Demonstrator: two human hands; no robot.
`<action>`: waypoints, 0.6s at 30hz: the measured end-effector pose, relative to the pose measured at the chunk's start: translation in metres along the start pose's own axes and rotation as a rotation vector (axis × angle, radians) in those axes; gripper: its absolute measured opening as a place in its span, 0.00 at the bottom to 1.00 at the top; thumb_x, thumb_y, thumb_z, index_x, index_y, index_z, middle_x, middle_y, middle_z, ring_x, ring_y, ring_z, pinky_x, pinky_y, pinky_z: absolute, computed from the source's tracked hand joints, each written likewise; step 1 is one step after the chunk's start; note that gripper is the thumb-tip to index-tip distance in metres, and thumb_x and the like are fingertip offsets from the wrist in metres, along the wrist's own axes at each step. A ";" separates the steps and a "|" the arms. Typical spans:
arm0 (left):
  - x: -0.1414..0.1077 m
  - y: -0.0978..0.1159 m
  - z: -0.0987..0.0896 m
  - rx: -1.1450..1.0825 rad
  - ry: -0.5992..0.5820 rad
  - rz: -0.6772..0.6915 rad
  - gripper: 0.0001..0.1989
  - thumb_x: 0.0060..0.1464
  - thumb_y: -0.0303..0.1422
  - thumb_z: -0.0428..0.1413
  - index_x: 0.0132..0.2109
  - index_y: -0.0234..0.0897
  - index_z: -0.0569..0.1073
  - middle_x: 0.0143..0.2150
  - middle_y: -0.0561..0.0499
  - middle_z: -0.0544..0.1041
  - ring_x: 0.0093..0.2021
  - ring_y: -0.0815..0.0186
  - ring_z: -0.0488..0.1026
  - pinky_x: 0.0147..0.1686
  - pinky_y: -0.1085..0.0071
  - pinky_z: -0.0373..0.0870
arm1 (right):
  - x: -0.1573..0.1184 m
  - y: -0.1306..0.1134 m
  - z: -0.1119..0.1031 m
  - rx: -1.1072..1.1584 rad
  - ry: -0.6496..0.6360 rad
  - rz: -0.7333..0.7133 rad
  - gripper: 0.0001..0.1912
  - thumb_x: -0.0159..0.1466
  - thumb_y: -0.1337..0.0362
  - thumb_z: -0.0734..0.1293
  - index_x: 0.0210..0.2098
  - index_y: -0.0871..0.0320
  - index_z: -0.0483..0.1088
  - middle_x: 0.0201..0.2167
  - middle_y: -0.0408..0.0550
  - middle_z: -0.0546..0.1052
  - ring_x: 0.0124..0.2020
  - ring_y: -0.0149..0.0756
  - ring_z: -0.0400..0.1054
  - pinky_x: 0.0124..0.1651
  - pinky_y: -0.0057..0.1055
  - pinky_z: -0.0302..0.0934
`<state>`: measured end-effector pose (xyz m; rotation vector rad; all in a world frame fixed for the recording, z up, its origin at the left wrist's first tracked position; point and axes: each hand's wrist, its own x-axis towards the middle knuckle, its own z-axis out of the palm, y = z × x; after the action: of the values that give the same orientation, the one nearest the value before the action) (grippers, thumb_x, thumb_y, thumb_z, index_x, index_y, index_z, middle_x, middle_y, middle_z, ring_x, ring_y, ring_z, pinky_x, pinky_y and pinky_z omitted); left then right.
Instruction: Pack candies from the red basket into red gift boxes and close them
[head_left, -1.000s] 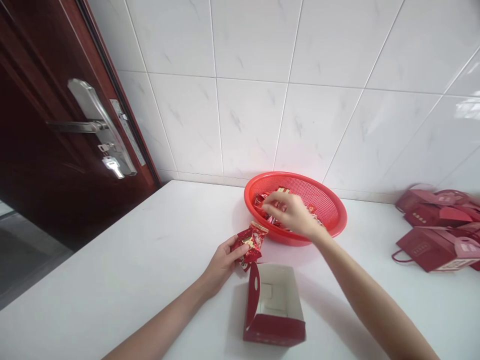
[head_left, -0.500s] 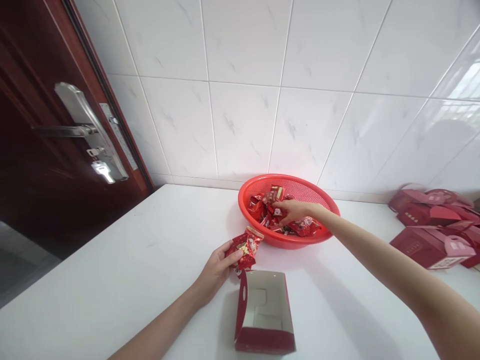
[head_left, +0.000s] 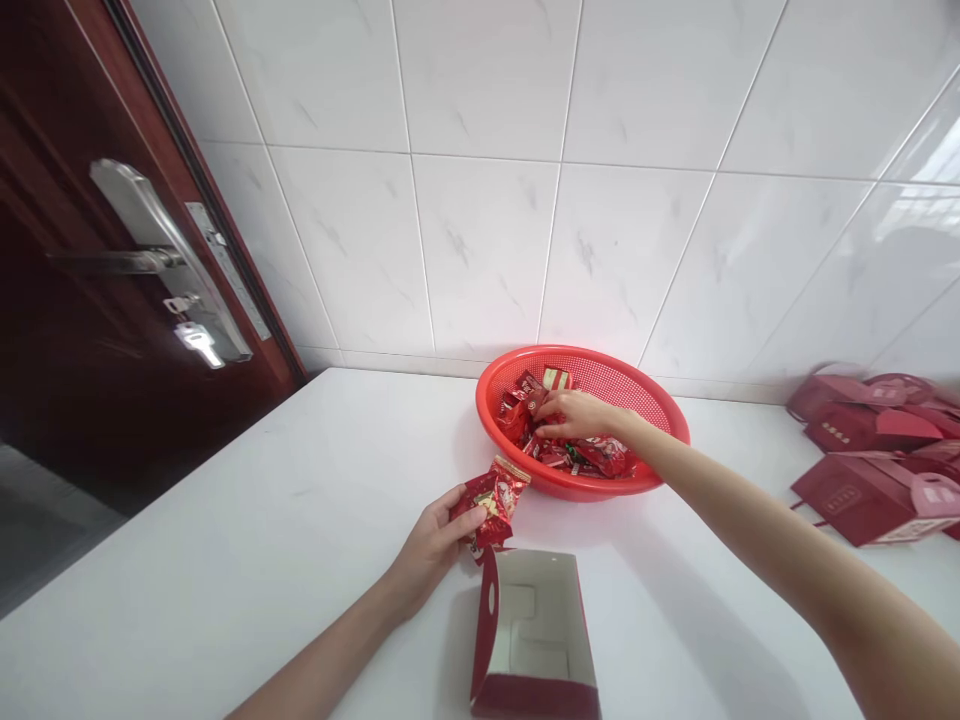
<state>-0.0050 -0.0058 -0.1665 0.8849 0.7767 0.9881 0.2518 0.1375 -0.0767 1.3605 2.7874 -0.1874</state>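
My left hand (head_left: 442, 535) is closed round shiny red-and-gold snack packets (head_left: 496, 497), which it holds just above the far left corner of an open box. This dark red cardboard box (head_left: 534, 695) has a pale inside with nothing in it and a side flap with an oval hole. My right hand (head_left: 574, 413) reaches into a red plastic basket (head_left: 581, 492), its fingers bent down and pinching at a dark red packet (head_left: 535, 400). Several other red wrapped packets (head_left: 607, 455) lie around the hand inside the basket; the hand partly covers them.
Several folded dark red gift boxes (head_left: 874, 490) are piled on the white table (head_left: 300, 520) at the right. A white tiled wall (head_left: 480, 250) runs behind the basket. At the left is a dark red door (head_left: 67, 300) with a metal handle and hanging keys.
My right hand has moved slightly left in the basket, and its fingers have drawn in on a packet. My left hand stays with its packets. The view has shifted slightly.
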 end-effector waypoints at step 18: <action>0.000 -0.002 -0.002 0.060 -0.031 -0.007 0.26 0.53 0.43 0.69 0.55 0.36 0.78 0.49 0.42 0.80 0.48 0.56 0.76 0.47 0.65 0.71 | -0.013 0.011 -0.008 -0.141 0.003 0.171 0.13 0.58 0.74 0.66 0.41 0.61 0.78 0.51 0.63 0.75 0.56 0.56 0.68 0.55 0.44 0.60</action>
<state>-0.0061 -0.0063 -0.1690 0.9465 0.7862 0.9466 0.2684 0.1348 -0.0688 1.5536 2.6112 0.0166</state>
